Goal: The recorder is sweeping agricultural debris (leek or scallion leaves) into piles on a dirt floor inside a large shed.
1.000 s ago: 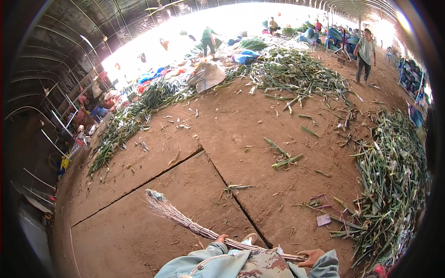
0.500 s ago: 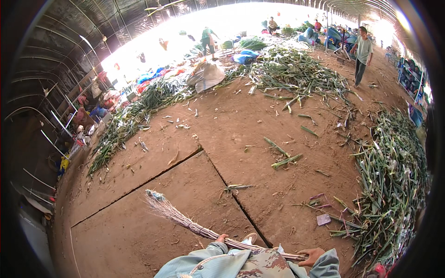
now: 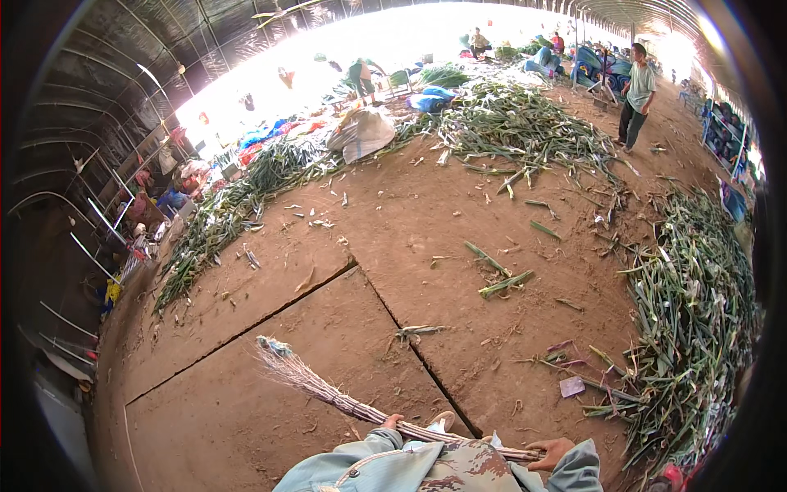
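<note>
A long twig broom (image 3: 361, 407) lies slantwise in front of my body, its bristle end up at the left with a scrap of blue-green material caught on the tip. My left hand (image 3: 392, 421) is wrapped round the handle near the bundled twigs. Farther along, at the lower right, my right hand (image 3: 552, 453) grips the thin end of the handle. Below the broom runs a dusty brown floor (image 3: 270, 394) with a dark seam. A few green onion leaves (image 3: 506, 284) lie scattered ahead of me.
A big heap of green onion leaves (image 3: 697, 328) lines the right side; other heaps (image 3: 525, 127) lie ahead. A pale sack (image 3: 361, 134) sits among them at the far left. One person (image 3: 638, 98) stands at the far right; another (image 3: 362, 78) bends over at the back.
The person at the far right has shifted slightly left, legs apart now. The person at the back has bent lower. My hands and the broom stay in place.
</note>
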The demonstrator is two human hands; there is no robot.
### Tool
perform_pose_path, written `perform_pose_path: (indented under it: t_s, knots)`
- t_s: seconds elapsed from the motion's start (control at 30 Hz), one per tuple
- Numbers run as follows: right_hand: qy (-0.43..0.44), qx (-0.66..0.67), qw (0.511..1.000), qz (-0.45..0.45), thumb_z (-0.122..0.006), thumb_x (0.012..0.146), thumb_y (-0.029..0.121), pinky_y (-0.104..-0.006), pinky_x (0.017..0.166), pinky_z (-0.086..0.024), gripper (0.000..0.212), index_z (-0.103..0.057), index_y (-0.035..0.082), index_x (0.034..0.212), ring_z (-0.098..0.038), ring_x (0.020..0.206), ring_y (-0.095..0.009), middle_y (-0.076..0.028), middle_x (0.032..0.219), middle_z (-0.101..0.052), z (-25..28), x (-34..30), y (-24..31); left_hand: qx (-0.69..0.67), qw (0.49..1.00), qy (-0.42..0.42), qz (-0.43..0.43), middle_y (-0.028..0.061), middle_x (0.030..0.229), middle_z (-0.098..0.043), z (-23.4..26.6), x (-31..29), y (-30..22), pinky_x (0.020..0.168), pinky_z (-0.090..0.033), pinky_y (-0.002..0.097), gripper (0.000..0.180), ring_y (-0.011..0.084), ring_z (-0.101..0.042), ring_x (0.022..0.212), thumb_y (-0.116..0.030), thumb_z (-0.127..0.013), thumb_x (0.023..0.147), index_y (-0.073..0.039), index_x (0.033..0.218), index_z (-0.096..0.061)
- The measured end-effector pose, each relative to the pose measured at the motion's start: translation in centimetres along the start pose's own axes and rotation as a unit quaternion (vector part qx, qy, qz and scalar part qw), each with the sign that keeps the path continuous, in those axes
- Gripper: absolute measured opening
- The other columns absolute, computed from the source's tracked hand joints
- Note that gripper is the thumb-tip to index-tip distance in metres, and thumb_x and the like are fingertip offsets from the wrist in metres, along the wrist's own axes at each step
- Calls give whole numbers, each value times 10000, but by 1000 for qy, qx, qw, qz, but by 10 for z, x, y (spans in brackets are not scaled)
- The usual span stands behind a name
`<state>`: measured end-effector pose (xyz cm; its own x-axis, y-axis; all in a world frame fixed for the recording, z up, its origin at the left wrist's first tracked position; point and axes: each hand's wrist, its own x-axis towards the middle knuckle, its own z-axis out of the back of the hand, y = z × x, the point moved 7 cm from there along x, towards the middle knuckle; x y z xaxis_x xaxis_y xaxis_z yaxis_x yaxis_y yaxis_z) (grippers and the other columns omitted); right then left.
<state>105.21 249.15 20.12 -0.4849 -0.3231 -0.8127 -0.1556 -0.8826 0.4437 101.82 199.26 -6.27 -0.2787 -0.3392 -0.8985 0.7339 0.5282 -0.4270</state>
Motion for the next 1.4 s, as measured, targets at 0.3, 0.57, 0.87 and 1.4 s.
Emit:
perform_pose_path:
  t_s: [0.3, 0.57, 0.87, 1.4]
  knots:
    - [-10, -7, 1000, 2, -693, 772, 702, -339, 945, -529, 760, -594, 283, 1398, -690, 1096, -251, -53, 1205, -723, 3, 1, 4, 10, 1000, 12, -5, 164, 841, -671, 0, 15, -1, 673, -567, 445, 362, 290, -649, 698, -223, -784, 707, 36, 905, -626]
    - [-11, -15, 1000, 9, -683, 759, 725, -335, 961, -525, 788, -588, 289, 1408, -683, 1118, -256, -57, 1247, -709, 4, 7, 5, 31, 999, 12, -32, 165, 866, -672, 7, 23, -4, 692, -562, 432, 380, 282, -652, 731, -222, -784, 701, 45, 926, -634]
    - [0, 0, 1000, -17, -686, 763, 712, -334, 980, -523, 770, -585, 311, 1412, -677, 1143, -259, -52, 1279, -700, -4, 15, -4, 30, 999, -22, -16, 158, 903, -687, 1, 4, -9, 707, -548, 400, 392, 270, -648, 749, -226, -784, 689, 44, 943, -657]
    - [-13, 5, 1000, -10, -695, 757, 697, -321, 944, -523, 747, -612, 300, 1384, -692, 1088, -241, -47, 1218, -721, 1, 13, 19, 18, 999, 36, 1, 146, 848, -689, 1, 26, -17, 669, -543, 403, 334, 272, -648, 698, -247, -775, 714, 17, 876, -652]
